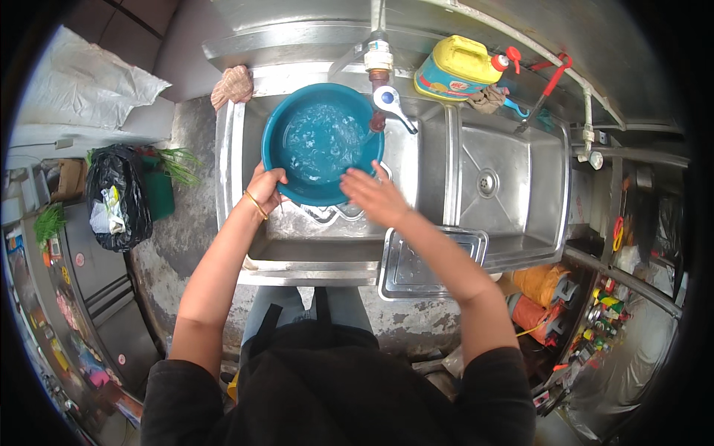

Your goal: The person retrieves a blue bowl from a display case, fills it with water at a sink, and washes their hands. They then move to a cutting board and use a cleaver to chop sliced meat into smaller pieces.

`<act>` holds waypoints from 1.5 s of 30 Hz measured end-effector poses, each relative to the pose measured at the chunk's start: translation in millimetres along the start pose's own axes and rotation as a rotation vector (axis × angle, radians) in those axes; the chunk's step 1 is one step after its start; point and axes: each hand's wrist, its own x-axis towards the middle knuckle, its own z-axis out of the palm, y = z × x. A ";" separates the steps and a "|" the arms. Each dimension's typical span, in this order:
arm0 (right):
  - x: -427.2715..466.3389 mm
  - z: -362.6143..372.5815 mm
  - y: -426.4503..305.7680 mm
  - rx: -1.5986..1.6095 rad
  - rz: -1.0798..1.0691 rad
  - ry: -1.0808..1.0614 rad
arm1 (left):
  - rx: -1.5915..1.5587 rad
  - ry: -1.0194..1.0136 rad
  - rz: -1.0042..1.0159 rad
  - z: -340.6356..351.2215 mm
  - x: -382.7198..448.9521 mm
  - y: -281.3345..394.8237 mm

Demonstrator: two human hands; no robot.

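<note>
A round teal plastic basin [329,192] with rippling water in it stands in the left bowl of a stainless steel double sink [401,189]. My left hand [268,188] grips the basin's rim at its lower left, thumb on top. My right hand [371,192], slightly blurred, is at the rim's lower right with its fingers spread; whether it touches the water cannot be told. Over the basin's right edge is a tap with a white lever [389,99]. A clear rectangular lid or tray [415,270] lies on the sink's front edge, partly beneath my right forearm.
A yellow and blue plastic jug [454,69] stands behind the sink, beside a crumpled cloth [488,99] and red-handled tongs [552,78]. Another cloth [233,85] lies on the back left corner. A black garbage bag [120,189] is at the left.
</note>
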 end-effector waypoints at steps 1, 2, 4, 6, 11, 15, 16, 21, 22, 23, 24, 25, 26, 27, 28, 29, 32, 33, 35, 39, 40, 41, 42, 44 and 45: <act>-0.8 -8.0 13.3 -0.003 -0.041 -0.017 | 0.019 -0.011 -0.002 -1.1 -1.3 1.4; 1.9 -12.1 17.5 0.013 -0.051 -0.016 | 0.004 -0.043 -0.025 -5.9 0.0 0.5; 8.0 -23.1 21.1 0.042 -0.064 -0.017 | -0.005 -0.053 -0.020 -4.4 -3.2 4.0; 6.1 -12.1 0.9 0.225 0.011 0.029 | 0.027 -0.044 -0.010 -1.2 -6.6 6.8; 35.7 5.4 -57.1 0.536 0.186 0.122 | 0.006 -0.015 -0.043 -5.0 -6.2 1.8; 20.6 -6.0 -28.3 0.364 0.072 -0.021 | 0.041 -0.018 -0.041 -13.8 -11.3 0.7; 14.0 -12.2 -14.3 0.332 0.060 -0.061 | 0.045 -0.026 -0.031 -14.1 -11.4 1.1; 15.1 -31.6 8.7 0.297 0.037 -0.204 | -0.015 0.039 -0.029 -4.5 -15.5 2.6; 14.6 -31.0 10.0 0.306 0.040 -0.206 | -0.004 0.046 -0.021 -1.9 -18.9 4.4; 14.5 -31.0 11.5 0.315 0.043 -0.208 | 0.008 0.054 -0.013 1.2 -22.9 6.9; 14.8 -36.0 15.1 0.229 0.034 -0.183 | 0.005 0.087 -0.030 7.7 -30.2 12.7; 14.8 -45.2 21.7 0.143 0.026 -0.158 | 0.008 0.081 -0.037 6.7 -31.5 11.7; 16.4 -50.0 27.7 0.057 0.018 -0.133 | 0.011 0.074 -0.044 5.1 -32.5 10.2; 19.0 -50.1 32.9 -0.023 -0.009 -0.109 | 0.015 0.065 -0.053 4.6 -33.3 7.8; 22.7 -49.9 39.8 -0.104 -0.036 -0.086 | 0.021 0.057 -0.051 5.3 -34.1 4.1; 26.8 -49.8 47.2 -0.184 -0.062 -0.062 | 0.018 0.053 -0.050 6.2 -33.7 3.6; 43.8 -41.9 53.5 -0.235 -0.112 -0.061 | 0.002 0.060 -0.030 11.7 -34.6 -0.3; 45.8 -37.6 52.2 -0.274 -0.124 -0.073 | 0.012 0.058 -0.009 14.4 -37.6 0.4; 38.4 -19.3 44.8 -0.225 -0.070 -0.040 | 0.038 0.053 0.037 18.5 -43.6 2.7; 34.4 -3.5 -11.8 0.083 0.288 -0.394 | 0.032 -0.018 -0.010 3.9 -35.1 -14.5; 35.8 3.4 -24.8 0.226 0.445 -0.361 | 0.035 0.006 0.000 7.1 -35.4 -15.9; 40.5 7.8 -32.4 0.298 0.547 -0.349 | 0.012 -0.010 -0.023 5.4 -33.9 -18.5; 47.2 9.7 -39.6 0.371 0.650 -0.333 | -0.006 -0.025 -0.046 4.6 -32.5 -19.7; 59.4 19.3 -49.1 0.572 0.711 -0.258 | -0.034 -0.031 -0.099 3.6 -32.3 -22.3; 66.1 25.6 -51.1 0.697 0.669 -0.198 | -0.041 -0.023 -0.133 10.5 -37.5 -21.7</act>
